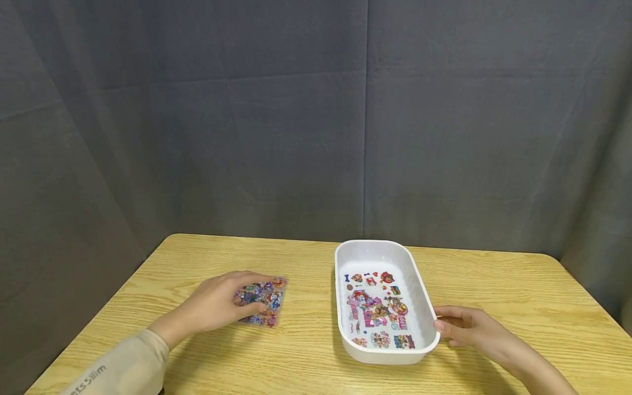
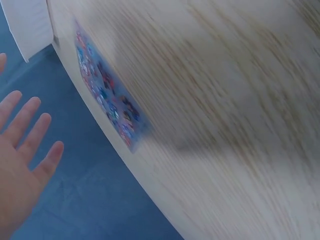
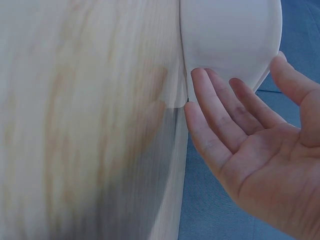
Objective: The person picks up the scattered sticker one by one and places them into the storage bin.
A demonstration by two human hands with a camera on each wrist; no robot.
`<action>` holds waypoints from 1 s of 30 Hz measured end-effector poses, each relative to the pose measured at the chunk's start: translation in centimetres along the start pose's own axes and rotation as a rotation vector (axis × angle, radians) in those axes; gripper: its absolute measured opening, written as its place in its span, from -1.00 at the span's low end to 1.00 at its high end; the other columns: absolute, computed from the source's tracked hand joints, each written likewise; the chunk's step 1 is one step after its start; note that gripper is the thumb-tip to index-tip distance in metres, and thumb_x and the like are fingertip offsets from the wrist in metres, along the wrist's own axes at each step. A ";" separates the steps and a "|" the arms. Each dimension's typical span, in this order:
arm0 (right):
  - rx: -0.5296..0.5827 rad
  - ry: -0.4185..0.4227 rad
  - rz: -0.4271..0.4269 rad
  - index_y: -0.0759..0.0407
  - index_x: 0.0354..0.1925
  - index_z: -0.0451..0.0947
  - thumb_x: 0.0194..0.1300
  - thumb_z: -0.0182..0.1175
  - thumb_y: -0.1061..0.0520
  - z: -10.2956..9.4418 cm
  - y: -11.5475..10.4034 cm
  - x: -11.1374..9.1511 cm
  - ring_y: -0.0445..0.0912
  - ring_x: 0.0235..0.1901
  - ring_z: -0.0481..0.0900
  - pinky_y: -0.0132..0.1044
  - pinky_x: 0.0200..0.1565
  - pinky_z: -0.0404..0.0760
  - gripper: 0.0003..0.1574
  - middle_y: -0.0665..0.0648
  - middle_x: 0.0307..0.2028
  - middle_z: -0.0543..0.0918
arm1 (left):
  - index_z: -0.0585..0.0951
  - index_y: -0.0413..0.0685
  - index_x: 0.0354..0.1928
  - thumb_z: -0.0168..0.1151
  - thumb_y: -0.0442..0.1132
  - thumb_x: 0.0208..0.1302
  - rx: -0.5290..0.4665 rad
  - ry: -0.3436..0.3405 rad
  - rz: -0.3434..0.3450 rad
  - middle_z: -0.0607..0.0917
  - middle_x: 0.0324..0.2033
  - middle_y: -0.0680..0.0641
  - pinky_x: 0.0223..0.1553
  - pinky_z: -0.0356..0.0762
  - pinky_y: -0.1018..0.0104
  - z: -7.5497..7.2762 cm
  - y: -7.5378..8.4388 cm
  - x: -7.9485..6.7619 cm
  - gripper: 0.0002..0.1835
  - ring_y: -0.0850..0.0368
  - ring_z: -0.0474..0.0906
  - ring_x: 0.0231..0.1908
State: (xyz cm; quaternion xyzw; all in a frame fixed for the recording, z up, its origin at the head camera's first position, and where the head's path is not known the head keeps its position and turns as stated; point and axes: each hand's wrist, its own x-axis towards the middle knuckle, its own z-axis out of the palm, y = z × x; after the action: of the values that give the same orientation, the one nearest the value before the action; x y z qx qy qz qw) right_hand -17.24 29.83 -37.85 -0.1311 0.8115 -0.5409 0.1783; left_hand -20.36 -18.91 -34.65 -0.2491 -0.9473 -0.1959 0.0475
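A clear sheet of colourful cartoon stickers (image 1: 269, 300) lies on the left half of the wooden table. My left hand (image 1: 224, 302) reaches over it and covers part of it in the head view; its fingers are spread and fairly straight in the left wrist view, apart from the sheet. To the right stands a white rectangular tray (image 1: 344, 307) with rounded corners, cartoon pictures spread over its bottom. My right hand (image 1: 474, 332) is at the tray's near right side, the thumb at the rim and the loosely extended fingers beside the outer wall.
The wooden table (image 1: 306, 340) has rounded far corners. Behind it hangs a dark grey curtain (image 1: 296, 137), which continues along both sides. A pale sleeve (image 1: 128, 362) with printed lettering covers the left forearm.
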 end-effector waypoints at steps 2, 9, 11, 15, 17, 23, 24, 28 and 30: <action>-0.002 0.000 -0.004 0.70 0.29 0.19 0.49 0.14 0.07 0.0 0.0 0.0 -0.03 -0.06 0.65 -0.20 -0.13 0.66 -0.23 0.46 0.07 0.59 | 0.54 0.34 0.29 0.38 0.12 0.23 -0.007 -0.017 -0.018 0.58 0.21 0.04 0.09 0.50 -0.14 -0.1 -0.3 -0.1 -0.43 -0.05 0.52 0.19; -0.006 -0.004 0.004 0.70 0.29 0.19 0.49 0.13 0.06 0.0 -0.1 0.0 0.01 -0.04 0.64 -0.19 -0.13 0.66 -0.23 0.45 0.07 0.59 | 0.52 0.31 0.32 0.34 0.17 0.24 -0.032 -0.057 -0.074 0.56 0.23 0.05 0.08 0.50 -0.17 -0.3 -1.6 -0.4 -0.41 -0.05 0.51 0.20; -0.005 -0.003 0.010 0.69 0.29 0.19 0.49 0.13 0.05 0.0 -0.1 0.1 0.02 -0.04 0.64 -0.19 -0.13 0.66 -0.23 0.44 0.07 0.59 | 0.52 0.33 0.31 0.34 0.17 0.24 -0.036 -0.058 -0.087 0.57 0.23 0.08 0.06 0.51 -0.16 -0.3 -1.9 -0.4 -0.41 -0.02 0.53 0.18; -0.012 0.002 0.013 0.69 0.29 0.19 0.49 0.13 0.05 0.0 -0.2 0.0 0.04 -0.03 0.64 -0.19 -0.13 0.66 -0.22 0.45 0.08 0.59 | 0.52 0.29 0.32 0.34 0.16 0.25 -0.047 -0.067 -0.108 0.56 0.23 0.07 0.08 0.49 -0.17 -0.4 -2.4 -0.5 -0.41 -0.03 0.51 0.20; -0.015 0.004 0.011 0.70 0.29 0.19 0.49 0.13 0.05 0.0 -0.2 0.0 0.04 -0.04 0.65 -0.19 -0.13 0.66 -0.22 0.46 0.08 0.58 | 0.52 0.24 0.33 0.34 0.16 0.25 -0.055 -0.078 -0.119 0.55 0.24 0.05 0.10 0.47 -0.19 -0.5 -2.5 -0.6 -0.39 -0.07 0.48 0.22; -0.019 0.005 0.009 0.70 0.29 0.19 0.49 0.14 0.05 0.0 -0.2 -0.1 0.03 -0.04 0.65 -0.19 -0.14 0.67 -0.22 0.47 0.07 0.58 | 0.49 0.18 0.35 0.32 0.18 0.27 -0.062 -0.113 -0.131 0.54 0.26 0.00 0.12 0.43 -0.27 -0.7 -3.1 -0.8 -0.36 -0.17 0.44 0.25; -0.019 0.005 0.008 0.70 0.29 0.19 0.49 0.14 0.05 0.0 -0.1 -0.1 0.03 -0.04 0.65 -0.19 -0.14 0.67 -0.22 0.47 0.07 0.58 | 0.49 0.18 0.35 0.31 0.18 0.27 -0.063 -0.118 -0.135 0.54 0.26 0.01 0.11 0.43 -0.26 -0.7 -3.2 -0.9 -0.35 -0.16 0.47 0.23; -0.020 0.005 0.008 0.70 0.29 0.19 0.49 0.13 0.05 0.0 -0.1 -0.1 0.03 -0.05 0.65 -0.19 -0.14 0.67 -0.22 0.47 0.07 0.58 | 0.48 0.17 0.36 0.30 0.20 0.26 -0.076 -0.133 -0.153 0.55 0.25 0.03 0.10 0.44 -0.25 -0.7 -3.6 -1.0 -0.33 -0.14 0.50 0.20; -0.021 0.004 0.004 0.70 0.29 0.19 0.49 0.13 0.05 0.0 -0.1 -0.1 0.02 -0.06 0.66 -0.19 -0.14 0.66 -0.22 0.47 0.07 0.58 | 0.47 0.18 0.37 0.30 0.20 0.27 -0.087 -0.136 -0.165 0.54 0.26 0.04 0.12 0.43 -0.25 -0.6 -3.8 -1.0 -0.33 -0.15 0.47 0.23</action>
State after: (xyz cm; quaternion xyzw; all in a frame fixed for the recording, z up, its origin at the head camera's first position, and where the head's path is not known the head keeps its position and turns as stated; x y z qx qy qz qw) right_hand -17.15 29.84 -37.76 -0.1302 0.8177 -0.5321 0.1766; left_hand -21.33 -22.70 -35.61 -0.1850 -0.9562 -0.2225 -0.0441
